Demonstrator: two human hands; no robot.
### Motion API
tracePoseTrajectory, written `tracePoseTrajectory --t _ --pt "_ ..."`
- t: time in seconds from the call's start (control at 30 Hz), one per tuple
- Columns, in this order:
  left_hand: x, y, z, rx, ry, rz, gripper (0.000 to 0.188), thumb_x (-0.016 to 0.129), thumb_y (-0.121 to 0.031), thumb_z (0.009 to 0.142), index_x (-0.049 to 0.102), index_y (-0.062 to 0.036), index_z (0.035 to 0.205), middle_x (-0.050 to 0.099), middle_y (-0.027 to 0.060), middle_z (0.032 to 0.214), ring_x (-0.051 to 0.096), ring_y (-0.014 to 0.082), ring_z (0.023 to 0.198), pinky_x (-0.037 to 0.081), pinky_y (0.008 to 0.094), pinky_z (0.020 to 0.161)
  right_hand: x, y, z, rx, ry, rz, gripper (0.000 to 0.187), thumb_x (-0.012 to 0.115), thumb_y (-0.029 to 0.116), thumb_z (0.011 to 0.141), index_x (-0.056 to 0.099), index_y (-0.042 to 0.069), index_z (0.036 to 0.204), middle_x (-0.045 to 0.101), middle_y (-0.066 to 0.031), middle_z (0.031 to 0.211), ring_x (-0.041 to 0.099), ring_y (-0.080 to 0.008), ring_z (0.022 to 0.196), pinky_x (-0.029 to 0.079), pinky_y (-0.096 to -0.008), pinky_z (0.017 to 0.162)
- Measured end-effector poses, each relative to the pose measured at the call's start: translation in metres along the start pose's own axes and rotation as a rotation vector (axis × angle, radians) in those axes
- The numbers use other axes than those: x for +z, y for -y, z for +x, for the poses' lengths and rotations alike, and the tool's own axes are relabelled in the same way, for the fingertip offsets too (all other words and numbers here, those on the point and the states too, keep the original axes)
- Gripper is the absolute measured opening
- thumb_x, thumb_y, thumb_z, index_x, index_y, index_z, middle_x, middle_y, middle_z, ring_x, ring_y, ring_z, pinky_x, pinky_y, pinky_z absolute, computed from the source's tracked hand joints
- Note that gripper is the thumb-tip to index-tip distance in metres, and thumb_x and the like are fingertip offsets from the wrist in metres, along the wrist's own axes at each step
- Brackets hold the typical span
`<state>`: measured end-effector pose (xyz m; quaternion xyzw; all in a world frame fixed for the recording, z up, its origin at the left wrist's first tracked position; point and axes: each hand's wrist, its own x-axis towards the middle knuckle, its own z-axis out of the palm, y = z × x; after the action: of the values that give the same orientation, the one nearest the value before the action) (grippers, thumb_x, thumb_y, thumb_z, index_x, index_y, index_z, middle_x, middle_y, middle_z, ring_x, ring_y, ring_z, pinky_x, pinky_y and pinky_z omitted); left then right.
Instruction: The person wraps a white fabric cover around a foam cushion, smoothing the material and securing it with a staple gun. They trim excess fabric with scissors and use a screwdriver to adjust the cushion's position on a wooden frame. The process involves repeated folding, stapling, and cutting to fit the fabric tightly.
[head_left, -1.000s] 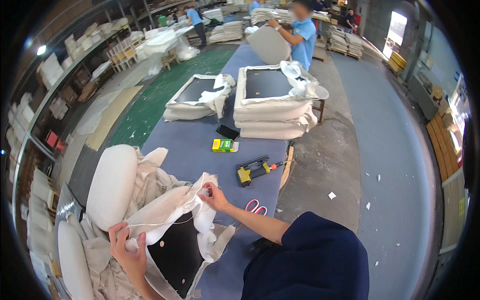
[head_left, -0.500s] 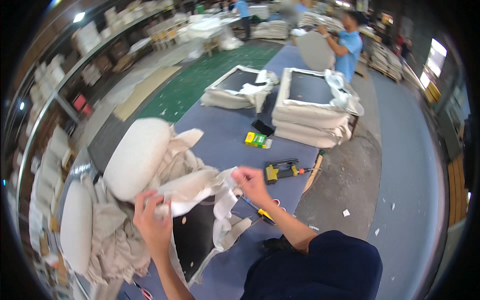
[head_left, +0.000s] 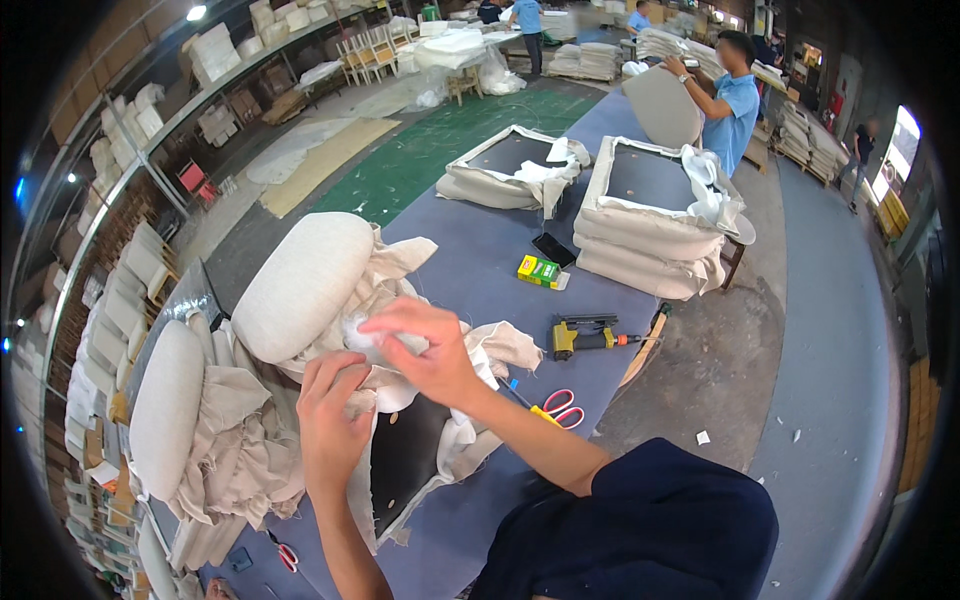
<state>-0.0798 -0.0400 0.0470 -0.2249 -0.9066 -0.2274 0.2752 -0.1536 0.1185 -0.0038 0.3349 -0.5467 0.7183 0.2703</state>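
In front of me lies a seat cushion, its black underside up, with loose beige fabric and white lining round its edges. My left hand is at its far left corner, fingers curled round a fold of the beige fabric. Just beside it, my right hand reaches across the far edge with its fingers closed on a tuft of white wadding. The wadding is partly blurred, and my right hand hides some of the cushion's far edge. A rounded beige cushion leans directly behind both hands.
To the right lie a staple gun, red-handled scissors, a green-yellow box and a dark phone. Stacked cushions stand farther back. Another beige cushion and small scissors are at left. A person handles a panel beyond.
My right hand has moved left, from the cushion's right corner to beside my left hand, and now has white wadding in its fingers. The whole view has shifted slightly.
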Motion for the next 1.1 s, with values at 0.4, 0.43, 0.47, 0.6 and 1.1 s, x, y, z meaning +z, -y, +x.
tracePoseTrajectory --t 0.4,0.43,0.47,0.6,1.1 --pt "0.002 0.033 0.006 -0.003 -0.019 -0.136 0.030 0.065 0.003 0.060 0.068 0.0026 0.090 0.073 0.0136 0.102 0.062 0.0359 0.097 0.051 0.0403 0.086 0.014 -0.006 -0.055 -0.186 -0.010 -0.116 0.022 0.079 0.000 0.081 0.074 0.002 0.102 0.071 -0.0113 0.093 0.068 -0.0236 0.086 0.052 -0.0367 0.077" --pt "0.003 0.036 0.009 0.004 -0.014 -0.172 0.029 0.064 0.002 0.061 0.068 0.0028 0.090 0.073 0.0142 0.102 0.062 0.0362 0.097 0.051 0.0405 0.086 0.012 -0.010 -0.056 -0.203 -0.003 -0.152 0.022 0.079 0.000 0.080 0.074 0.002 0.102 0.071 -0.0115 0.093 0.068 -0.0249 0.086 0.052 -0.0375 0.077" --pt "0.003 0.038 0.010 0.016 -0.013 -0.156 0.029 0.064 0.001 0.062 0.068 0.0028 0.091 0.073 0.0145 0.102 0.063 0.0359 0.097 0.050 0.0406 0.087 0.014 -0.016 -0.057 -0.220 0.002 -0.190 0.023 0.079 0.000 0.080 0.074 0.002 0.102 0.071 -0.0117 0.093 0.068 -0.0262 0.085 0.052 -0.0383 0.078" --pt "0.004 0.043 0.007 0.063 -0.013 -0.237 0.030 0.064 0.000 0.066 0.069 0.0023 0.095 0.072 0.0151 0.103 0.063 0.0336 0.099 0.049 0.0407 0.090 0.021 -0.040 -0.063 -0.263 -0.008 -0.298 0.028 0.081 0.003 0.073 0.070 0.005 0.099 0.065 -0.0112 0.102 0.063 -0.0307 0.093 0.052 -0.0415 0.079" --pt "0.004 0.085 -0.009 0.158 0.096 -0.179 0.037 0.067 0.004 0.080 0.068 -0.0008 0.116 0.065 0.0165 0.120 0.059 0.0355 0.119 0.044 0.0472 0.108 -0.002 -0.032 -0.045 0.124 0.092 -0.047 0.030 0.079 0.009 0.075 0.057 0.006 0.094 0.055 -0.0120 0.108 0.056 -0.0307 0.104 0.047 -0.0401 0.091"
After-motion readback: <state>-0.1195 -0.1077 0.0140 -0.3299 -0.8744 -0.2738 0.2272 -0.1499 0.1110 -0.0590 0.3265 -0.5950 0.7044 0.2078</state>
